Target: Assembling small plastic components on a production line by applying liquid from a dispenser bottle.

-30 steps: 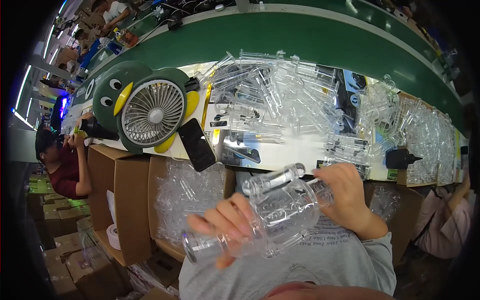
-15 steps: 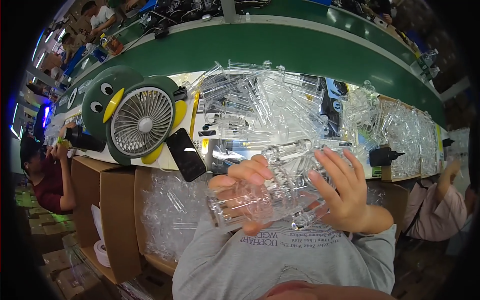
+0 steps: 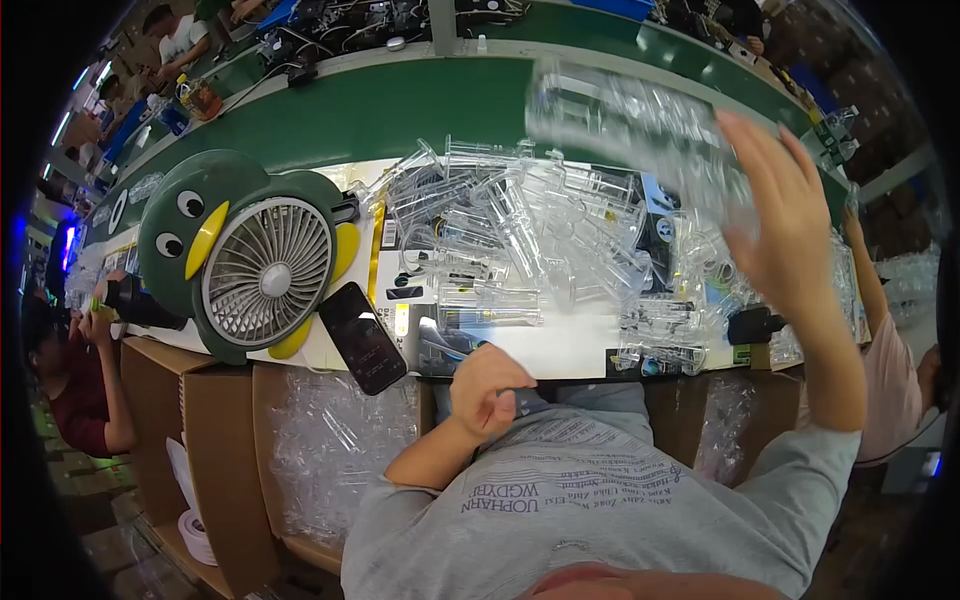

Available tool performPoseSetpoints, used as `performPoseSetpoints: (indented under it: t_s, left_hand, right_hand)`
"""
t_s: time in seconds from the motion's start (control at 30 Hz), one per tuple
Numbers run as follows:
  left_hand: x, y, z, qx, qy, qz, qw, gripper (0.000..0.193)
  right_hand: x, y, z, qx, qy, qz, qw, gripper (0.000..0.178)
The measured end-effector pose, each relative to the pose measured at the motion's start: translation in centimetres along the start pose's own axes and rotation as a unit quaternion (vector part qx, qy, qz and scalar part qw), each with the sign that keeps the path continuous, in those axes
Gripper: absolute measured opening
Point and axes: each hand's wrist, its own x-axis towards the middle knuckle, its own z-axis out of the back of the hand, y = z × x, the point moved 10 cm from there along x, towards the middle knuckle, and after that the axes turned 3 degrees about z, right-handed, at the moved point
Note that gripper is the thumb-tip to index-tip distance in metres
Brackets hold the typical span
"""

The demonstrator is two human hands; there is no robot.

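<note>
My right hand point(image 3: 785, 215) is raised at the right over the bench with its fingers closed on a clear plastic cylindrical part point(image 3: 630, 115). Motion smears that part, so its details are lost. My left hand point(image 3: 487, 392) sits low near the table edge in front of my shirt, its fingers curled in with nothing visible in them. A loose heap of clear plastic tube parts point(image 3: 515, 225) lies on the table between the hands' far side and the green strip. Several more clear parts point(image 3: 665, 330) lie nearer the right edge.
A green penguin-shaped fan point(image 3: 265, 270) stands at the left, a black phone point(image 3: 362, 340) beside it. Cardboard boxes point(image 3: 225, 450) line the lower left, one holding bagged clear parts point(image 3: 335, 450). A black bottle point(image 3: 755, 325) lies at the right. Other people work at both sides.
Both hands were together on clear plastic parts in front of my chest. The right hand has swung up and right with a part; the left has let go and curled near the table edge.
</note>
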Motion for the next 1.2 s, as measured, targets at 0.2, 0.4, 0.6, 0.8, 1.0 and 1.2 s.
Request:
performPoseSetpoints:
  t_s: [0.2, 0.4, 0.6, 0.8, 1.0, 1.2]
  left_hand:
    - [-1.2, 1.8, -0.1, 0.308, 0.066, -0.07, 0.946, 0.017]
    - [-0.9, 2.6, -1.0, 0.362, 0.063, -0.071, 0.927, 0.014]
    - [-1.9, 2.7, -1.3, 0.436, 0.079, -0.076, 0.893, 0.013]
    - [-1.6, 3.6, -2.4, 0.466, 0.111, -0.052, 0.876, 0.013]
    - [-1.2, 3.8, -2.7, 0.478, 0.114, -0.046, 0.87, 0.012]
    - [-1.2, 3.7, -2.7, 0.482, 0.1, -0.052, 0.869, 0.011]
  right_hand:
    - [6.4, -7.3, -14.0, 0.014, 0.028, -0.02, 0.999, 0.074]
    - [8.3, -11.2, -27.4, -0.003, 0.1, -0.072, 0.992, 0.07]
    - [9.3, -9.9, -31.7, 0.05, 0.134, -0.094, 0.985, 0.062]
    - [8.6, -9.1, -31.6, 0.115, 0.221, -0.112, 0.962, 0.061]
    - [6.1, -9.5, -29.9, 0.526, -0.123, 0.171, 0.824, 0.077]
    - [7.6, -8.5, -26.9, 0.51, -0.079, 0.215, 0.829, 0.084]
